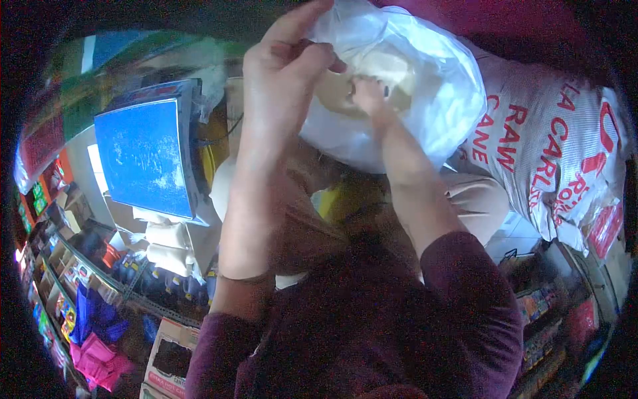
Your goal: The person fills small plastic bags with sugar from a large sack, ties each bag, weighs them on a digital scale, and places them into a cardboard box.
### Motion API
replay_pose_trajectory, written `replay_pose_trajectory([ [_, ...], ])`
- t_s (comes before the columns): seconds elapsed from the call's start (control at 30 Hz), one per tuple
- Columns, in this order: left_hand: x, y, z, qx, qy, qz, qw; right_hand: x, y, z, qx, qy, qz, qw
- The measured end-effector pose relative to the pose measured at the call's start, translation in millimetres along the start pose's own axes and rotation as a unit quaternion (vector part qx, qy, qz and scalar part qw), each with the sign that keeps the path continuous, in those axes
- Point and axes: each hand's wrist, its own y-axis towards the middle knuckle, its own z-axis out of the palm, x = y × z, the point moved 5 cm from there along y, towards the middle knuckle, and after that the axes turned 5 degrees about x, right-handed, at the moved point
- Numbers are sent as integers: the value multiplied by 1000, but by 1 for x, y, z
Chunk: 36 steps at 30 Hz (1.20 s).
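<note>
A large white plastic bag (458, 100) stands open in front of me, between my knees. Pale tan contents (332, 86) show inside it; their grain is too blurred to tell. My left hand (286, 56) is at the bag's left rim, fingers bent and thumb curled in, and it appears to grip the plastic there. Down inside the bag is my right hand (371, 94), at the surface of the contents. Its fingers are curled, with a small dark band at one of them. Whatever the right hand holds, if anything, is hidden.
A printed woven sack (531, 139) reading "RAW CANE" leans at the right. To the left are a blue-topped box (146, 156) and tied cream-coloured bags (167, 246). Pink plastic bags (100, 359), a carton (171, 359) and stocked shelves (73, 266) lie farther around.
</note>
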Motion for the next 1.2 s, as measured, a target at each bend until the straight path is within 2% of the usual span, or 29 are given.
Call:
replay_pose_trajectory([
  [0.07,-1,0,1,0,22,-7,1000,6,-2,6,-49,126,-64,989],
  [0.13,4,1,0,9,60,-4,998,-2,-10,2,-55,158,-76,983],
  [0.2,8,2,-2,24,99,31,994,-7,-22,-13,-47,213,-176,960],
  [0.23,8,1,-2,39,141,64,987,-9,-35,-26,-50,209,-177,961],
  [0.33,17,1,0,73,118,60,989,-24,-73,-58,-28,259,-128,957],
  [0.4,27,3,1,74,133,64,986,-37,-96,-79,-75,295,-155,940],
  [0.47,29,2,5,73,147,66,984,-49,-121,-98,-115,232,-156,953],
  [0.53,28,-3,9,71,213,55,973,-55,-173,-129,-169,326,-164,916],
  [0.57,31,-1,8,76,226,89,967,-54,-194,-142,-172,320,-168,916],
  [0.73,34,-7,13,75,225,75,969,-59,-258,-196,-270,304,-171,897],
  [0.8,33,-13,19,84,218,64,970,-57,-265,-206,-269,300,-155,902],
  [0.9,32,-21,28,107,235,76,963,-43,-269,-224,-303,176,-124,928],
  [0.93,32,-22,31,129,209,91,965,-37,-268,-229,-306,174,-124,928],
  [1.0,32,-27,36,152,181,110,966,-17,-266,-236,-319,-40,-63,945],
  [1.03,35,-28,37,152,178,87,968,-6,-268,-238,-301,-86,-37,949],
  [1.07,37,-28,37,152,175,64,971,3,-272,-245,-303,-87,-37,948],
  [1.13,35,-32,40,147,173,82,970,25,-280,-251,-293,-240,-18,925],
  [1.17,32,-34,41,142,172,100,970,31,-278,-252,-340,-267,-29,901],
  [1.2,33,-32,42,143,173,101,969,37,-278,-254,-341,-267,-28,901],
])
